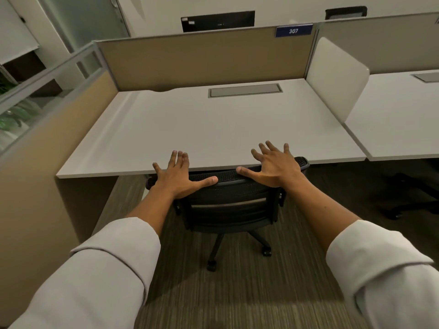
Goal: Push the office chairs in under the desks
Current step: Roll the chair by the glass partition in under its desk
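A black mesh office chair [231, 200] stands at the front edge of a white desk [213, 129], its seat hidden under the desktop and the top of its backrest level with the desk edge. My left hand [178, 176] lies flat on the left end of the backrest's top rim, fingers spread, thumb along the rim. My right hand [273, 165] lies flat on the right part of the rim, fingers apart and reaching over the desk edge. Neither hand is closed around the rim. The chair's wheeled base [237, 252] shows on the carpet.
Tan partition panels [202, 60] wall the desk at the back and left; a white divider [337, 77] separates it from a second desk [399, 115] on the right. Another dark chair base [408, 198] sits under that desk. A blue sign [293, 30] reads 307.
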